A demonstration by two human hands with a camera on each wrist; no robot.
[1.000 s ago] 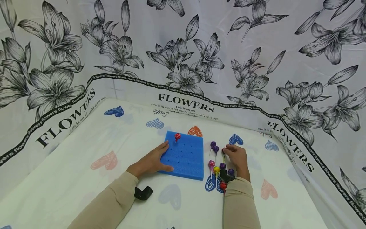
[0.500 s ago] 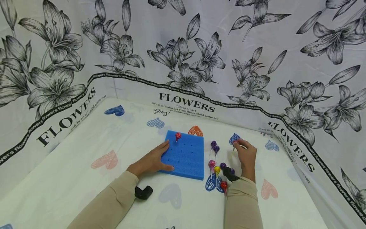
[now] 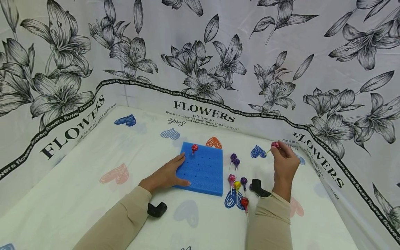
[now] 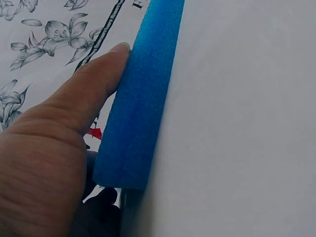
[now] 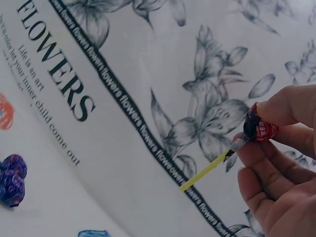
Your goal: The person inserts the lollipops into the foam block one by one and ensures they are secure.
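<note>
My right hand (image 3: 285,165) pinches a red-wrapped lollipop (image 5: 265,130) by its head between thumb and fingers. Its yellow stick (image 5: 205,170) points down and left, clear of the table. On a blue foam block (image 3: 203,172) marked with small holes rests my left hand (image 3: 164,175), thumb and fingers spread over its left side. In the left wrist view the thumb lies straight against the foam, and the other fingers are mostly hidden. A red lollipop (image 3: 194,148) stands stuck in the block near its far left corner.
Right of the block lie two purple lollipops (image 3: 235,159), a pink one (image 3: 231,178), a yellow one (image 3: 237,185), another purple one (image 3: 243,181) and a red one (image 3: 244,201). A further purple one is partly hidden by the black wrist camera (image 3: 260,188). Patterned cloth covers table and wall.
My right hand has lifted the red-wrapped lollipop from beside the others and carried it right and farther away. The left hand and foam block have stayed in place.
</note>
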